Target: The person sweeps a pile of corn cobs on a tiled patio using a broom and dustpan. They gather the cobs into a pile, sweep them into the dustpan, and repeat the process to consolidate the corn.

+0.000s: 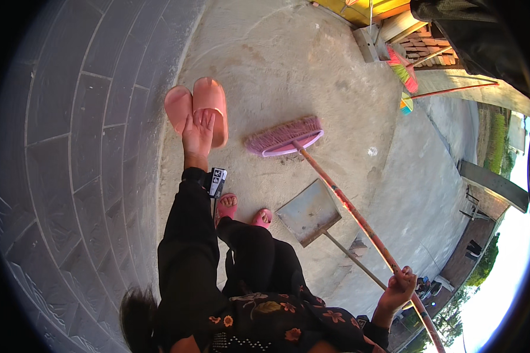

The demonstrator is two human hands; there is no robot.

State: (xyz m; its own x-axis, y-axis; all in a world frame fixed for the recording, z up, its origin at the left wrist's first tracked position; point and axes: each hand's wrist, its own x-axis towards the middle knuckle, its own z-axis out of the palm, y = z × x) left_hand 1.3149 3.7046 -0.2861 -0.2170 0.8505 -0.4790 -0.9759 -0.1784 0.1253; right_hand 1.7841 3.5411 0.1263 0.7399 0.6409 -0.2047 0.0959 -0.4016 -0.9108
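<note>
My left hand (197, 134) reaches out at the left with its fingers inside the strap of one pink slipper (210, 95); the other pink slipper (178, 103) lies against it. At the lower right my right hand (397, 289) grips the reddish, worn broom handle (362, 220). The broom's pink bristle head (285, 137) rests on the concrete floor, right of the slippers. A metal dustpan (311, 214) lies between my feet and the broom handle, and its thin handle (355, 260) runs up to my right hand, which appears to hold it too.
A grey tiled wall (92, 132) runs along the left. At the upper right stand a multicoloured broom (402, 73), a smaller yellow and blue brush (406, 103), a metal dustpan (371, 44) and stacked bricks (428, 46). My feet in pink sandals (227, 206) stand on the concrete.
</note>
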